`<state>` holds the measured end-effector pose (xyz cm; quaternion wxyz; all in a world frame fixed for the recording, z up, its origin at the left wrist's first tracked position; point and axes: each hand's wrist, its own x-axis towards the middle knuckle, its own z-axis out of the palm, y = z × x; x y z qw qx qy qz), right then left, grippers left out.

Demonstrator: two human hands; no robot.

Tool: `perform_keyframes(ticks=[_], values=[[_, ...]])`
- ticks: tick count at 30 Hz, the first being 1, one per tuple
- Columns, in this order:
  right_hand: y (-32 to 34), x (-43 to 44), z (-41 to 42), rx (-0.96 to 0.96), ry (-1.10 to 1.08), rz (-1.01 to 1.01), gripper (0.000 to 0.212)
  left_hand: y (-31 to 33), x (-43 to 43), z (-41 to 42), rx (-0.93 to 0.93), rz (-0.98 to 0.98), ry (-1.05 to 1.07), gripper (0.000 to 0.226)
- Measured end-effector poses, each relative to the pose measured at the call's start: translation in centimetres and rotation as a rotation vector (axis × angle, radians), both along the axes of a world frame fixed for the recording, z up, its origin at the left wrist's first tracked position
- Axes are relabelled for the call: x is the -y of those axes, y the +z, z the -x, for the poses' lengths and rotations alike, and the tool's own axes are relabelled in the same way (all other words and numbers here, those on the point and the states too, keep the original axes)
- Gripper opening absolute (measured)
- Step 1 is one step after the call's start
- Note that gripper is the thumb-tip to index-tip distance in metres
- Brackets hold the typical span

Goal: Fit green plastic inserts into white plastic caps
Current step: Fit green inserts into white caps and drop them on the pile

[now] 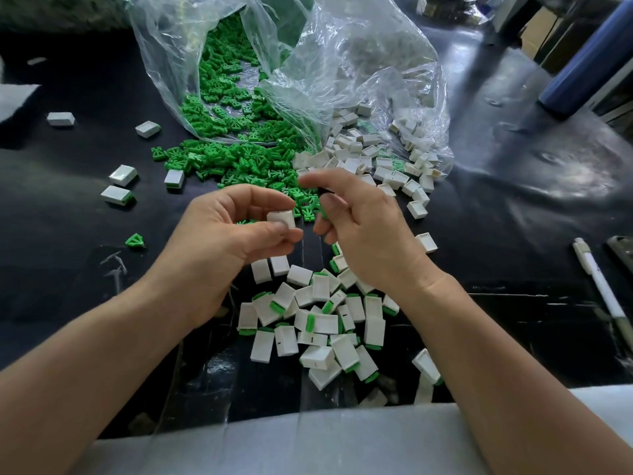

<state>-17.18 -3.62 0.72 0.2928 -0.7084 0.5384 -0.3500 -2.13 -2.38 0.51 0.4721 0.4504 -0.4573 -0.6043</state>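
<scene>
Both hands are raised over the middle of the black tabletop (68,269), close together but not touching. The left hand (233,231) pinches a white cap (281,219) between thumb and curled fingers. The right hand (363,228) is just beside it, forefinger and thumb bent toward the cap. A sliver of green shows under its thumb, but I cannot tell whether it has hold of anything.

A clear plastic bag (308,46) lies crumpled at the far side, its mouth toward the hands. A heap of green inserts (233,159) spills from it onto the tabletop and reaches up to the fingertips. To the right of that heap, a heap of empty white caps (376,159) lies half under the plastic, near the right hand.

Below and between the wrists sits a pile of finished pieces (325,323), white caps with green showing at one end. A white foam sheet (308,440) covers the near edge.

A white pen (599,282) lies at the right edge. Several stray caps (118,193) are scattered to the left, well apart from the hands. A single green insert (135,241) lies alone near the left hand.
</scene>
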Motion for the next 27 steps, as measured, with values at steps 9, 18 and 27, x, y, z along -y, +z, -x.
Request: perform_keyframes(ticks=[9,18,27], values=[[0.2,0.06,0.11,0.161,-0.008,-0.072,0.023,-0.05,-0.01,-0.03,0.011,0.0,0.008,0.024],[0.14,0.02,0.34,0.083,-0.008,-0.053,0.033,-0.02,0.0,-0.01,-0.018,-0.01,0.006,0.02],[0.21,0.14,0.3,0.211,-0.066,-0.201,0.022,-0.12,0.02,-0.04,0.002,-0.008,-0.015,0.02]])
